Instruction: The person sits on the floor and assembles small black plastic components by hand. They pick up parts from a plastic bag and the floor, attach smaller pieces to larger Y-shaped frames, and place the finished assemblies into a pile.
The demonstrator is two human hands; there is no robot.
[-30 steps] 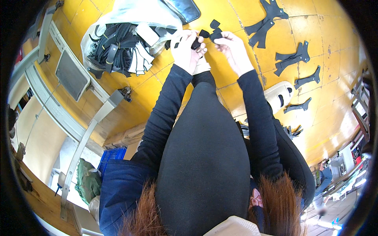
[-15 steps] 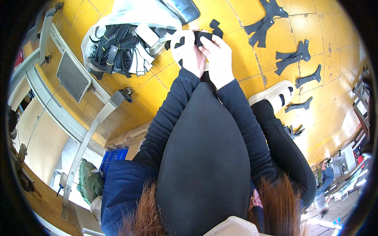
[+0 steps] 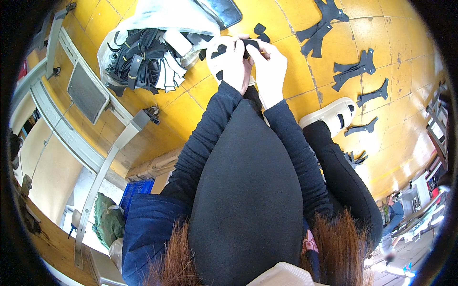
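Observation:
Low over my left slipper, both hands are together on a small black flat piece [image 3: 251, 44], its kind not clear. My left hand [image 3: 235, 66] is closed round its left side, with most of its fingers hidden. My right hand [image 3: 270, 69] pinches the right side between thumb and fingers. Just beyond my fingers, a few small black cut pieces [image 3: 260, 29] lie on the yellow tiled floor. Left of my hands sits a clear plastic bag [image 3: 143, 24] stuffed with bundled black strips [image 3: 136, 62] and some white, dark-edged strips [image 3: 171, 71].
Black forked cut pieces [image 3: 355, 69] lie in a row of groups along the floor to my right. My cream slippers [image 3: 331, 116] are either side. At left stand a grey metal frame [image 3: 71, 128] with a pedal [image 3: 88, 93] and a blue crate [image 3: 136, 193].
My right thumb and fingers have shifted slightly on the black piece, and the right hand has moved a little to the right. My left hand stays nearly in place.

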